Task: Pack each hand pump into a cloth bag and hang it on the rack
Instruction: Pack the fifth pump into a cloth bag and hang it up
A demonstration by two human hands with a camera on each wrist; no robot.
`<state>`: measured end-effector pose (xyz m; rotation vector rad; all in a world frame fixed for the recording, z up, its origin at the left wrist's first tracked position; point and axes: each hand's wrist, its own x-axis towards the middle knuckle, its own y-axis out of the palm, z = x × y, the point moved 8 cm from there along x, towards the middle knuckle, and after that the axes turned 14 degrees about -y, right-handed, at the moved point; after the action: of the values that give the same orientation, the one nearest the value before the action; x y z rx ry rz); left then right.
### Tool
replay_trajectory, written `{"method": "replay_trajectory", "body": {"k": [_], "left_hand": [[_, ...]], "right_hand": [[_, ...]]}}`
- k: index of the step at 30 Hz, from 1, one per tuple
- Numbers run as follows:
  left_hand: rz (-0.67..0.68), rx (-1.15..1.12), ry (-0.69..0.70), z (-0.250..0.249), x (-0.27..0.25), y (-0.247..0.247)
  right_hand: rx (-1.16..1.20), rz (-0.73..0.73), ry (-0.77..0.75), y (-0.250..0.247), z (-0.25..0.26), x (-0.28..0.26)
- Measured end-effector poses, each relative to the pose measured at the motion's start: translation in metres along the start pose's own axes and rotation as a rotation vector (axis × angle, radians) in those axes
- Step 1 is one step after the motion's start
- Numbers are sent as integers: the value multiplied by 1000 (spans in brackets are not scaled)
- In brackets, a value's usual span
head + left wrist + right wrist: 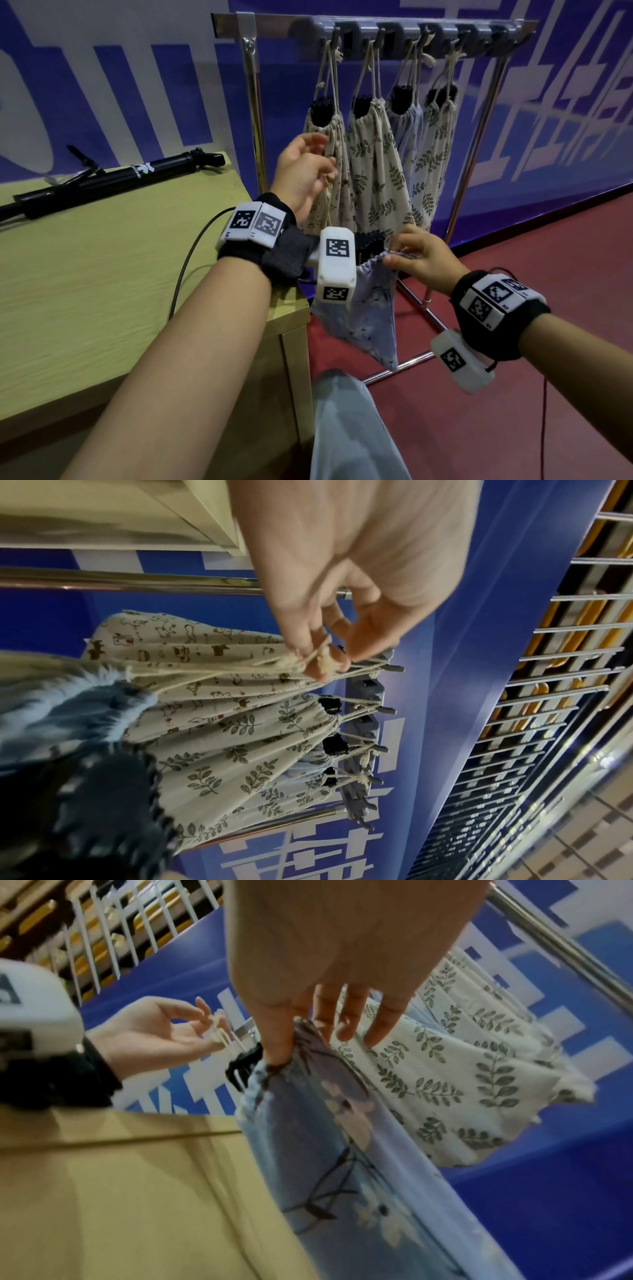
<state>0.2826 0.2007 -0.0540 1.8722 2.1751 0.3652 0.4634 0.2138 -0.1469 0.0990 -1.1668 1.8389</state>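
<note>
Pump handle [371,241] pokes from the blue bag [370,308]; right hand [423,255] pinches its rim, left hand [303,174] pinches the drawstring [318,660].

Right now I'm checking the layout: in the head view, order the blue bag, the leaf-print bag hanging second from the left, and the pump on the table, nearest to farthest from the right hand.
1. blue bag: pinched at its rim by the right hand.
2. leaf-print bag: on the rack, just above and behind.
3. pump on the table: far left.
</note>
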Motion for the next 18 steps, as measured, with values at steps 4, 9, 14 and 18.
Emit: {"method": "replay_trajectory", "body": {"k": [4, 9, 14, 18], "left_hand": [[80, 189, -24, 6, 0, 12], [191, 797, 32, 20, -5, 33], [179, 1202, -29, 42, 0, 35], [105, 1352, -132, 52, 4, 24]], "right_hand": [[17, 63, -84, 9, 19, 10], [249, 102, 34, 21, 29, 20], [297, 27, 46, 15, 34, 25], [337, -78, 76, 6, 25, 26]]}}
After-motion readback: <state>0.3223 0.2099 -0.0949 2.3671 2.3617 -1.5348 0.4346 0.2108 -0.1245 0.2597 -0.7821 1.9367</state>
